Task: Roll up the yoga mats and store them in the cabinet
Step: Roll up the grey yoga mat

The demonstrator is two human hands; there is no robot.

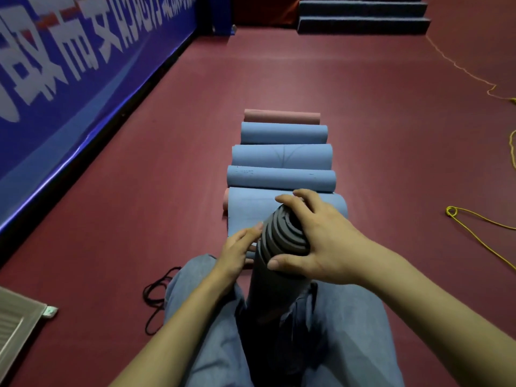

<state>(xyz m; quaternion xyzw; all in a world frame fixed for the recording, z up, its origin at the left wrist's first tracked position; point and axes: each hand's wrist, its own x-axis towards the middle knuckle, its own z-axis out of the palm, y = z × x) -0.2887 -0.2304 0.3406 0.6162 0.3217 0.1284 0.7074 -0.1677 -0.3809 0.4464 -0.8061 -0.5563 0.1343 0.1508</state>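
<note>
A rolled dark grey yoga mat (282, 236) stands on end between my knees, its spiral top facing me. My right hand (315, 236) grips the top of the roll, fingers over the far edge and thumb on the near side. My left hand (240, 247) lies flat against the roll's left side with its fingers straight. Beyond it, several rolled mats lie in a row on the floor: a big blue one (251, 210) nearest, more blue rolls (282, 157) behind, and a pink roll (282, 116) farthest.
A blue banner barrier (83, 79) runs along the left. A black cord (156, 297) lies by my left knee and yellow rope (480, 222) trails on the right. Dark steps (363, 16) stand at the back. A metal frame (16, 319) shows at the lower left.
</note>
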